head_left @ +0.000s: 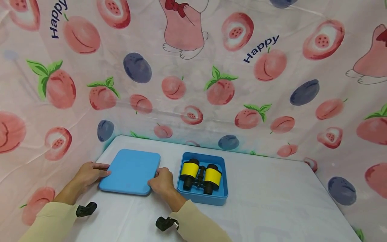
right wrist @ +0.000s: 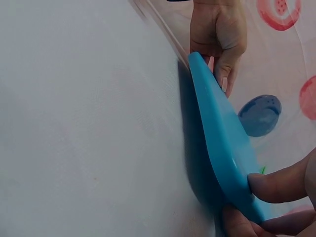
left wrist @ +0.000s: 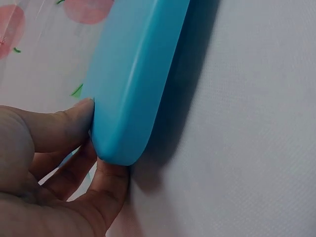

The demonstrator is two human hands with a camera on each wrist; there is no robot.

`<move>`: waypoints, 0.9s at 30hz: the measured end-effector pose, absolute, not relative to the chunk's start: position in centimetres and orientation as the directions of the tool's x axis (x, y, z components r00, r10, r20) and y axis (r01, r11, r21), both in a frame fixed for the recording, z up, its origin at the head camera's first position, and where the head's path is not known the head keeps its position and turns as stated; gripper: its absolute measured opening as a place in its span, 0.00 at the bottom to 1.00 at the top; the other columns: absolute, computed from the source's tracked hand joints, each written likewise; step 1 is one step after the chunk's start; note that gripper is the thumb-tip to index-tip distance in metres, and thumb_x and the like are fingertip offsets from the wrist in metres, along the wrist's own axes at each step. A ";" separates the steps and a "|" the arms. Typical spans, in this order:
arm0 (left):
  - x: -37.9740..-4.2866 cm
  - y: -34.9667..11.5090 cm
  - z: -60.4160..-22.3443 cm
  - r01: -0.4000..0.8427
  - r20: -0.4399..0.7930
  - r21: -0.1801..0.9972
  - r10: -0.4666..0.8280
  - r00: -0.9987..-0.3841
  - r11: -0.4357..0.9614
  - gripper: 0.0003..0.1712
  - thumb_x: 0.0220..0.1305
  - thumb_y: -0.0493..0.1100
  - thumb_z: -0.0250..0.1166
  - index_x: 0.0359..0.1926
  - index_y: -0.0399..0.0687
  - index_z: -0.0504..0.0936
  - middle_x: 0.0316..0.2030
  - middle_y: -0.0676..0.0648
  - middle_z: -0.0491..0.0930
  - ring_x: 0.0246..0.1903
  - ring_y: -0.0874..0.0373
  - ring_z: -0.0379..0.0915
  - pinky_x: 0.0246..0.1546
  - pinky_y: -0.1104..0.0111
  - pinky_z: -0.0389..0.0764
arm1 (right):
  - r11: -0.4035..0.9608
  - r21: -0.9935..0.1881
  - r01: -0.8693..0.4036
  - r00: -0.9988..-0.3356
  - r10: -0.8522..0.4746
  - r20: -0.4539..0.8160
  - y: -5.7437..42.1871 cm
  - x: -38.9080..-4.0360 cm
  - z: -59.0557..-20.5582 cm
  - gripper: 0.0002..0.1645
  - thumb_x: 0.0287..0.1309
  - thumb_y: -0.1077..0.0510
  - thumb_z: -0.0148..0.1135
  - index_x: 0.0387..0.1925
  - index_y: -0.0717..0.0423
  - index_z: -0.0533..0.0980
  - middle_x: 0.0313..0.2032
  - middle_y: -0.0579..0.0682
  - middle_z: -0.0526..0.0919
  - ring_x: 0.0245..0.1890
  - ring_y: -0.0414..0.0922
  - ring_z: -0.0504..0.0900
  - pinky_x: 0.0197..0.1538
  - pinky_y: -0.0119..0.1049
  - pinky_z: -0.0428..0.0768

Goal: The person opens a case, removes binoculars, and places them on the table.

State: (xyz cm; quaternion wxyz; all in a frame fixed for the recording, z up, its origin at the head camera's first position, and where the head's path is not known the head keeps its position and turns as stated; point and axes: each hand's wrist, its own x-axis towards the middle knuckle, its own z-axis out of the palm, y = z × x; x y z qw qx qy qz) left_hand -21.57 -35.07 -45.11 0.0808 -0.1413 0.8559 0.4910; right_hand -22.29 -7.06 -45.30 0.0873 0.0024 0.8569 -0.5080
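Note:
A blue lid (head_left: 131, 173), a flat square with rounded corners, is held just above the table at the left. My left hand (head_left: 87, 175) pinches its left edge, thumb on top; in the left wrist view the fingers (left wrist: 111, 180) reach under the rim. At the opposite edge my right hand (head_left: 163, 182) grips the lid, with the thumb (right wrist: 281, 182) on its upper face and fingers below. Just right of that hand stands an open blue box (head_left: 208, 199) holding yellow and black binoculars (head_left: 213, 176).
A white cloth covers the table (head_left: 272, 201), which stretches to the right of the box. Behind and at both sides hangs a pink curtain (head_left: 187, 111) printed with fruit. A black wrist-worn device (head_left: 164, 223) sits by the right sleeve, and a similar one (head_left: 86, 209) by the left.

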 end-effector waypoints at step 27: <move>-21.4 -34.9 -44.4 -0.359 -0.312 0.797 -0.179 -0.933 0.485 0.30 0.71 0.38 0.67 0.66 0.23 0.73 0.64 0.23 0.57 0.57 0.35 0.69 0.42 0.71 0.87 | 0.550 -0.828 0.109 -0.975 -0.102 -0.195 -6.9 -22.5 -44.8 0.23 0.55 0.67 0.74 0.52 0.71 0.81 0.34 0.52 0.83 0.33 0.46 0.80 0.44 0.40 0.89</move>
